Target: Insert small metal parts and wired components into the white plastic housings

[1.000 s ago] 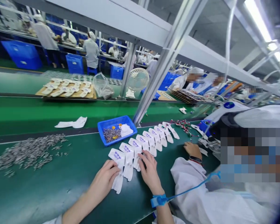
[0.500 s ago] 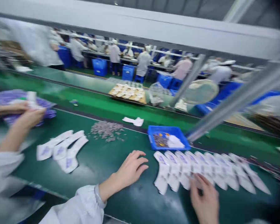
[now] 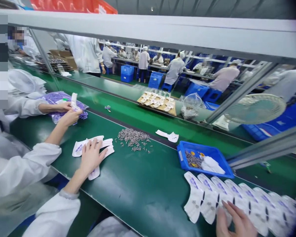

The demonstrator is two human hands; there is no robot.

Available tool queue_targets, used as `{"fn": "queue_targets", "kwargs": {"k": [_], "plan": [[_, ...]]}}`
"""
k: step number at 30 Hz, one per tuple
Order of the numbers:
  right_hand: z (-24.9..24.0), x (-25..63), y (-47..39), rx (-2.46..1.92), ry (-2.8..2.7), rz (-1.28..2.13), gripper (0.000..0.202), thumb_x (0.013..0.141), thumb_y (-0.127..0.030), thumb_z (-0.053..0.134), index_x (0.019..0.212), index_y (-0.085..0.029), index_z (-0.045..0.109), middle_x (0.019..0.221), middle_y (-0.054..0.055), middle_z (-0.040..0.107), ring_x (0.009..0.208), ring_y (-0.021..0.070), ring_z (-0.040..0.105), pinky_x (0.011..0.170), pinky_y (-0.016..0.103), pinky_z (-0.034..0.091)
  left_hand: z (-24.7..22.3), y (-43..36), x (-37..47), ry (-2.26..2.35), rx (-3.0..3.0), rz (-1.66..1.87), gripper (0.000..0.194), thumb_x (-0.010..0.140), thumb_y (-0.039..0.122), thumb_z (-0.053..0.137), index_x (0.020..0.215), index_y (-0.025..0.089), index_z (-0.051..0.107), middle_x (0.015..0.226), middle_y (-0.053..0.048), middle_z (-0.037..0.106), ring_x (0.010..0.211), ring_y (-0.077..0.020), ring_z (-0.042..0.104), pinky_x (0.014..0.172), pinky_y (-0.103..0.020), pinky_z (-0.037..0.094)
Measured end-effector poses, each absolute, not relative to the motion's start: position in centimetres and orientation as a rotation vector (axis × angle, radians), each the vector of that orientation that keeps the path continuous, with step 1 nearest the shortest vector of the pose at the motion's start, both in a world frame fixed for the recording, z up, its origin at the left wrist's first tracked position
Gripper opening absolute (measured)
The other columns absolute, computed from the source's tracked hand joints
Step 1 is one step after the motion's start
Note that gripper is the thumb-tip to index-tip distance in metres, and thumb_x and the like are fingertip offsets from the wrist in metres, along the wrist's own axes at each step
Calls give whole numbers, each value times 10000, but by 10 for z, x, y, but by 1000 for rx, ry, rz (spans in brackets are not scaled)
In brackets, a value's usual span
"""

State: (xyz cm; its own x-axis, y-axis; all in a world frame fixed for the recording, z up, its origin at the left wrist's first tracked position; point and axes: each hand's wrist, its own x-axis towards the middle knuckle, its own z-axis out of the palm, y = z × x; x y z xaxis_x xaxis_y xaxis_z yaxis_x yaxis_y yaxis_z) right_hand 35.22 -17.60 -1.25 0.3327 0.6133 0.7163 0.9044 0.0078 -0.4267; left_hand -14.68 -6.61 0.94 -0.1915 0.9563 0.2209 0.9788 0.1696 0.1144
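My left hand (image 3: 92, 158) lies with spread fingers over a few white plastic pieces (image 3: 79, 148) with purple markings, and covers part of them. Whether it grips one is hidden, but the fingers look stretched out. At the lower right, my right hand (image 3: 236, 220) is over a row of similar white curved pieces (image 3: 193, 197) laid side by side. Its thumb and fingertips are close together at the third piece; what they hold, if anything, cannot be made out. Small grey parts (image 3: 133, 137) lie in a loose pile between my hands.
Behind the row stands a blue tray (image 3: 181, 154) with small grey parts and a white cloth-like item. One white piece (image 3: 167, 135) lies by the green belt (image 3: 138, 120). At left, a co-worker's hands (image 3: 70, 113) hold a white piece beside a purple bag (image 3: 54, 98). A metal post (image 3: 241, 90) slants at right.
My left hand has moved left, from the bare tabletop onto the white pieces. My right hand stays at the row. The view has swung left, showing more of the co-worker.
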Motion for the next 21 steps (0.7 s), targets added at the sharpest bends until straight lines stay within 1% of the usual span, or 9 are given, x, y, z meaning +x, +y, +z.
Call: {"fn": "queue_targets", "kwargs": {"k": [2,4,6,9,13,16,18,19,21], "plan": [[-7,343,-179,-1742,-1424,-470,393,906,-501,495,1004,-182,702,1078,180,651,1000,374,599,828,527,464,4,-84,-151,-2148,-2157,-394,536,942,444,482,1393,159,537,1486,-149,480,1387,-399,386,1137,-579,279],[-6,339,-182,-1743,-1435,-495,378,916,-477,504,970,-158,700,1057,178,658,974,334,611,822,482,467,1,-101,-151,-1904,-2454,-451,540,936,474,492,1423,241,507,1491,-85,490,1402,-359,385,1145,-570,285],[-7,336,-183,-1743,-1428,-492,337,933,-428,500,971,-154,693,1051,169,657,983,306,612,852,465,454,1,-113,-141,-1611,-2750,-442,560,935,470,520,1469,323,431,1500,-32,483,1411,-320,387,1158,-544,290],[-8,333,-185,-1761,-1447,-426,268,949,-334,485,1028,-158,671,1079,154,641,1035,285,600,896,460,439,9,-115,-110,-1199,-3068,-430,608,938,398,548,1506,384,332,1505,18,473,1431,-295,364,1174,-509,285],[-3,322,-188,-1768,-1469,-372,203,949,-238,496,1077,-174,640,1102,134,626,1065,274,586,906,459,430,36,-91,-48,-459,-3503,-402,648,899,311,577,1502,369,350,1458,20,527,1425,-289,380,1191,-493,279],[4,306,-191,-1726,-1535,-365,192,944,-176,501,1090,-184,626,1115,127,623,1088,273,570,898,455,431,55,-62,-6,150,-3740,-152,600,883,323,583,1460,388,429,1404,28,578,1414,-278,399,1210,-489,250],[9,291,-192,-1658,-1655,-310,219,937,-134,498,1110,-195,617,1140,119,627,1123,271,557,913,454,428,59,-46,13,389,-3767,4,536,902,316,553,1421,427,475,1398,59,578,1409,-251,409,1233,-457,205],[11,282,-191,-1620,-1740,-259,240,934,-120,497,1127,-201,612,1165,114,628,1147,270,549,929,455,426,59,-40,18,486,-3735,25,524,911,297,533,1418,421,482,1410,61,567,1409,-244,411,1240,-444,190],[16,262,-191,-1563,-1933,-114,267,932,-112,498,1154,-214,604,1233,104,620,1200,270,526,966,457,422,53,-35,21,543,-3628,-68,543,918,238,503,1446,357,466,1452,26,531,1417,-254,398,1246,-461,172]]}}
